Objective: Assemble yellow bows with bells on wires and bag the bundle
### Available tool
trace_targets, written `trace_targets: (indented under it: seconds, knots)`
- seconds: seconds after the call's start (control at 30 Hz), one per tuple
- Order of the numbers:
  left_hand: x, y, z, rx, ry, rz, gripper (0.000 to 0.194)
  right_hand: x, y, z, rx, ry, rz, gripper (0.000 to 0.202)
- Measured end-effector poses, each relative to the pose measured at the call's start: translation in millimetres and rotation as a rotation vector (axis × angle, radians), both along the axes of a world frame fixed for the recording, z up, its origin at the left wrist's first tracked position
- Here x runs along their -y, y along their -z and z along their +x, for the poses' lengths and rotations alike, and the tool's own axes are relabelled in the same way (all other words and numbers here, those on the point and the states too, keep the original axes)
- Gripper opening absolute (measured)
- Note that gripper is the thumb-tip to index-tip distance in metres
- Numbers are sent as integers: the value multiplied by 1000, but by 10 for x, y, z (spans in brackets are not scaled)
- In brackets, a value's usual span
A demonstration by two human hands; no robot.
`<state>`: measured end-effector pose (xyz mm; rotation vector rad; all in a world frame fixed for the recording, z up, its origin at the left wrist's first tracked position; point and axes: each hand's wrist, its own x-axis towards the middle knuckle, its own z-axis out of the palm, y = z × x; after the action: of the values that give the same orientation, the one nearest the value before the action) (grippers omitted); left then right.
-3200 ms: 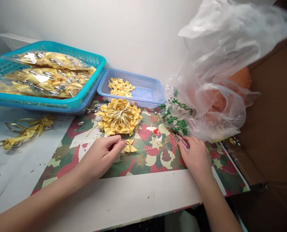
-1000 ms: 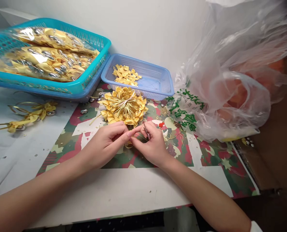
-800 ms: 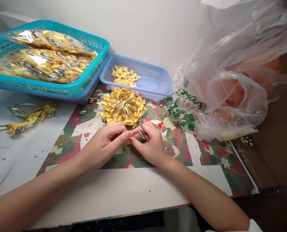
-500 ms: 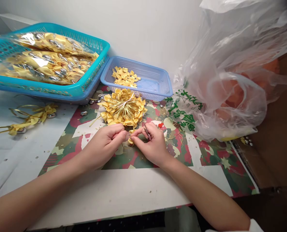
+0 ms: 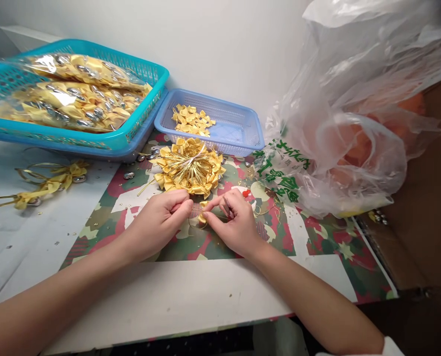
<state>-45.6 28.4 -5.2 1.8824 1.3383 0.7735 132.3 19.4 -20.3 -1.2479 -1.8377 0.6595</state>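
Observation:
In the middle of the table, my left hand (image 5: 157, 222) is closed, its thumb and forefinger pinching a thin gold cord. Facing it, my right hand (image 5: 237, 225) pinches the cord's other side by a small yellow ribbon bow (image 5: 202, 217). A slim dark metal tool (image 5: 226, 203), perhaps tweezers or snips, is tucked in the right hand's fingers. The cord runs taut between both hands, and a loop of it hangs below the bow. Just beyond them lies a round bundle of yellow ribbon bows (image 5: 190, 165) with gold cords gathered at its centre.
A turquoise basket (image 5: 120, 137) at the left holds bagged bows with silver beads. Behind the bundle, a blue basket (image 5: 257, 131) contains loose yellow bows. Crumpled plastic bags (image 5: 354, 163) fill the right side. Corded bows (image 5: 49, 187) lie at the left on the table.
My hands have drawn slightly apart, the left one moving a little left. More of the cord and the yellow bow now shows between them.

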Motion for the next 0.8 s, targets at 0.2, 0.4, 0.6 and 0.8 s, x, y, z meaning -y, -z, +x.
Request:
trace_targets:
  seconds: [0.2,0.4,0.6,0.8]
  knots:
    - [-16,4,-35,15,61,-85,38,-49,-48,217,-81,-110,-76,42]
    - [-34,4,-35,52,21,-142,37,-61,-160,314,386,-195,-113,36]
    - [-34,-1,-38,96,32,-153,36,-103,-218,237,581,-152,-45,38]
    - [-25,4,-44,110,48,-143,37,-164,-245,205,680,-148,9,37]
